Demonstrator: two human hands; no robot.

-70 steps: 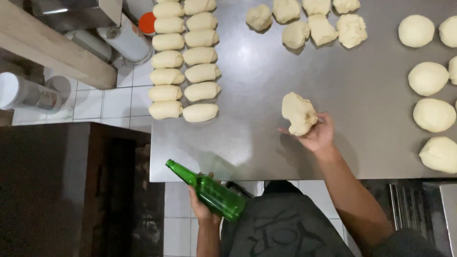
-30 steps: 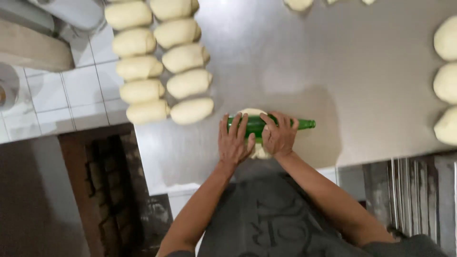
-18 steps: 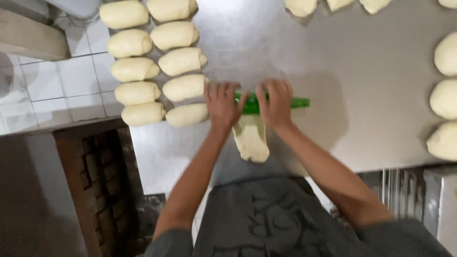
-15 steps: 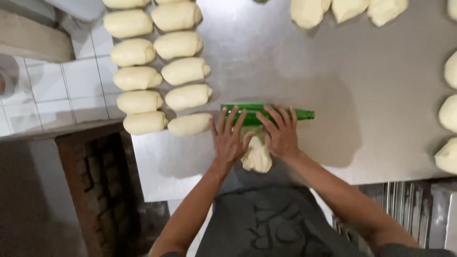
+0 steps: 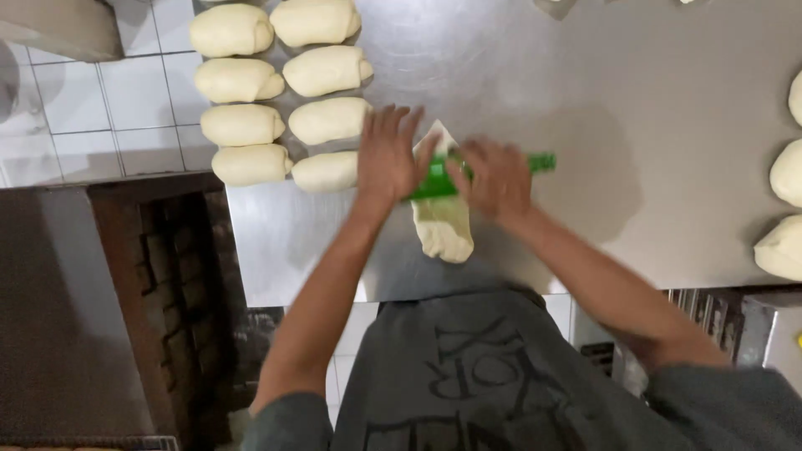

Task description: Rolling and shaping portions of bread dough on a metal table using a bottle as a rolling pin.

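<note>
A green glass bottle [image 5: 440,179] lies on its side across a flattened strip of pale dough [image 5: 444,227] on the steel table [image 5: 585,125]. My left hand [image 5: 387,156] presses flat on the bottle's left end, fingers spread. My right hand [image 5: 498,179] presses on its right part, and the bottle's neck [image 5: 541,162] sticks out past it. Both hands are blurred with motion. The dough stretches from under the bottle toward the table's near edge.
Two columns of shaped dough rolls [image 5: 284,100] lie at the table's left edge, close to my left hand. Round dough balls [image 5: 787,209] sit at the right edge. White tiled floor [image 5: 92,117] and a dark cabinet [image 5: 150,301] lie to the left below.
I set the dough down, laid the bottle over it and rolled it back and forth. The lump has been flattened into a long strip, and the bottle now sits at the strip's far end.
</note>
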